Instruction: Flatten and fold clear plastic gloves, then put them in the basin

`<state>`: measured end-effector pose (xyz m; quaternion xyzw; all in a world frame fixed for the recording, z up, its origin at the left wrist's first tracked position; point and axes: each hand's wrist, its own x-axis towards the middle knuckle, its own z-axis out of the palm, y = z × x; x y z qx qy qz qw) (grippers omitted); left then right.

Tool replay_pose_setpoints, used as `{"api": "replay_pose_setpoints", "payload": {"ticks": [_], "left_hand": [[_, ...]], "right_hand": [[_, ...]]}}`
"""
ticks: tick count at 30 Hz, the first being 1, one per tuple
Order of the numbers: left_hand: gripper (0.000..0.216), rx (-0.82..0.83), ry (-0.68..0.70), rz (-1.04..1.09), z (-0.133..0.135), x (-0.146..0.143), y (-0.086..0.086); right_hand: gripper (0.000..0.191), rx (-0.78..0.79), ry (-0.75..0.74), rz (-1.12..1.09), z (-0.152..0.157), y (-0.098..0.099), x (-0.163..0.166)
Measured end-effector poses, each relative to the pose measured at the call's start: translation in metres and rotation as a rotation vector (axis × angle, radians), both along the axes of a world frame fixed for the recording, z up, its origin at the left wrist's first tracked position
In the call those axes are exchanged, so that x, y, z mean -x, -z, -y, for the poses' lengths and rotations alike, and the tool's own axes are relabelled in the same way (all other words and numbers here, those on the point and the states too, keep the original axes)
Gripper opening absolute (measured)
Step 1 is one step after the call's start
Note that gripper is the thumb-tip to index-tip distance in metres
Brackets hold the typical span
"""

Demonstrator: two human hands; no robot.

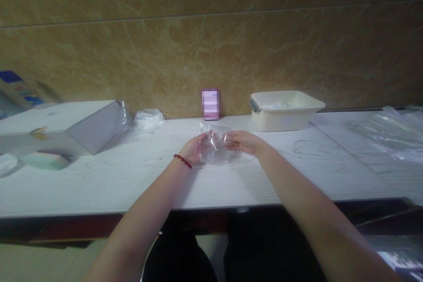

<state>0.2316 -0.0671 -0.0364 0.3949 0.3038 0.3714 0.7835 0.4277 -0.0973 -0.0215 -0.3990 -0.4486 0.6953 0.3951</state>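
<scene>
Both my hands meet over the middle of the white table (132,176), holding a small clear plastic bag (214,147) between them. My left hand (194,150), with a red bead bracelet on its wrist, has its fingers closed on the bag's left side. My right hand (243,142) pinches the bag's right edge. The bag is crumpled and rests just above or on the tabletop; whether anything is inside it I cannot make out.
A cream plastic tub (286,110) stands at the back right. A small purple box (210,104) leans on the brown tiled wall. A white carton (62,125) lies at the left, with crumpled plastic (148,120) beside it. Clear plastic sheets (393,134) cover the far right.
</scene>
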Motion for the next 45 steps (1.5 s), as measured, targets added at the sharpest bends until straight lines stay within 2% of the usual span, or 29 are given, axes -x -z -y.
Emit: {"api": "replay_pose_setpoints", "payload": {"ticks": [5,9,15,21,27,32,45], "left_hand": [[0.018,0.001,0.017,-0.016,-0.003,0.000,0.005],[0.015,0.078,0.071,-0.007,-0.004,0.001,0.007],[0.013,0.105,0.094,0.015,-0.004,0.001,0.004],[0.018,0.095,0.083,-0.025,-0.002,0.003,0.004],[0.023,0.110,0.096,-0.003,-0.005,0.006,0.004],[0.023,0.132,0.133,0.014,-0.008,0.009,0.003],[0.027,0.018,0.132,0.007,-0.007,0.013,0.001]], "right_hand": [[0.012,0.042,0.022,0.033,-0.002,0.007,0.000],[0.013,0.067,0.053,0.029,-0.002,0.007,0.001],[0.011,0.069,0.067,0.005,-0.004,0.010,0.000],[0.011,0.084,0.074,0.007,-0.003,0.007,0.001],[0.016,0.104,0.010,0.015,-0.001,0.004,0.000],[0.015,0.093,0.044,-0.004,-0.003,0.007,-0.002],[0.019,0.050,0.045,-0.005,-0.003,0.005,-0.004]]}}
